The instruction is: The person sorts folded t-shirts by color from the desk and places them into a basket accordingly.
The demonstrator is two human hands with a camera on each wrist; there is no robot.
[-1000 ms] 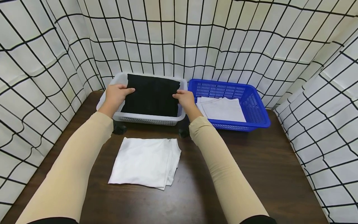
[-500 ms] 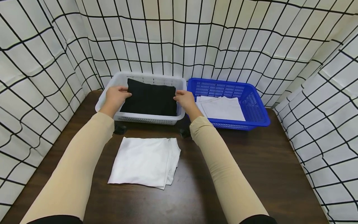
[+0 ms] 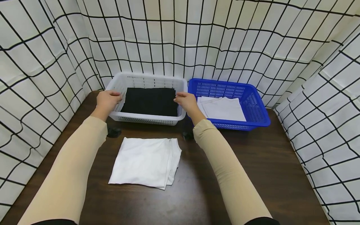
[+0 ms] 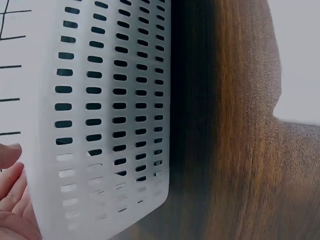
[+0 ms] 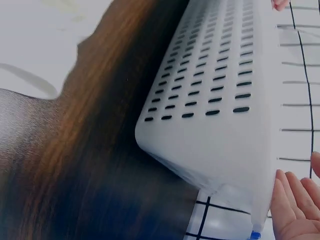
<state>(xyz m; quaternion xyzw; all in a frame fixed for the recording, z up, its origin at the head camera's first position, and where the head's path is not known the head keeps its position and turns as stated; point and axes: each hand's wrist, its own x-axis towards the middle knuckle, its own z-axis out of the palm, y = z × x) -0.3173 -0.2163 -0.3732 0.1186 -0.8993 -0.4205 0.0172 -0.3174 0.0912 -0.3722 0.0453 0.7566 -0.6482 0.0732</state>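
Note:
A folded black cloth point(image 3: 150, 101) lies flat inside the white basket point(image 3: 146, 118). My left hand point(image 3: 107, 101) is at the basket's left side, fingers relaxed, holding nothing; in the left wrist view the hand point(image 4: 15, 200) shows beyond the basket's rim. Near the cloth's right edge is my right hand point(image 3: 187, 101), over the basket's right rim with fingers extended; whether its fingertips touch the cloth is unclear. The right wrist view shows that hand point(image 5: 297, 205) with loose fingers beside the basket wall point(image 5: 210, 145).
A folded white cloth point(image 3: 144, 162) lies on the dark wooden table point(image 3: 253, 175) in front of the white basket. To the right, a blue basket point(image 3: 257, 109) holds white cloths point(image 3: 225, 109). Grid-patterned curtains point(image 3: 202, 37) stand behind and at both sides.
The black cloth has gone down from a raised, tilted position to lying flat in the basket. My left hand has let go and moved left; the right hand has barely shifted.

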